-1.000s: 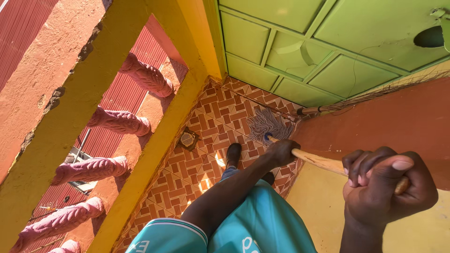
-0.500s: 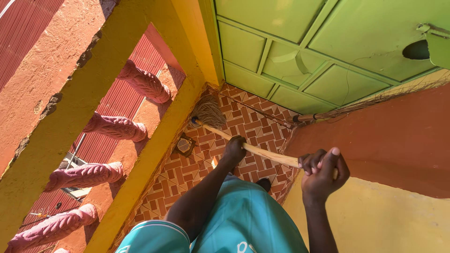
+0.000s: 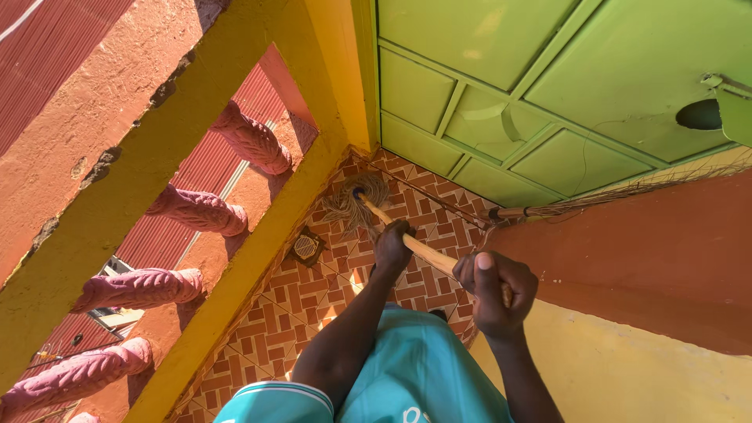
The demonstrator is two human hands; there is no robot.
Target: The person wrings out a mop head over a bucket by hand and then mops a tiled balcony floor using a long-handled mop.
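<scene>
A string mop [image 3: 362,204] lies with its pale head spread on the patterned brick-red floor tiles [image 3: 313,305], at the centre of the frame, close to the corner where the yellow balustrade base [image 3: 258,258] meets the green panelled door [image 3: 501,102]. Its wooden handle [image 3: 427,252] slants down to the right. The left hand [image 3: 392,244] wraps its fingers around the handle partway along; the right hand [image 3: 493,291], lower and nearer the camera, closes its fingers around the handle's top end. A square floor drain [image 3: 305,247] sits just left of the mop head. A twig broom [image 3: 595,200] leans along the orange and yellow wall [image 3: 666,274] at right. Pink balusters [image 3: 196,211] fill the left, and teal shorts [image 3: 407,384] show at the bottom.
</scene>
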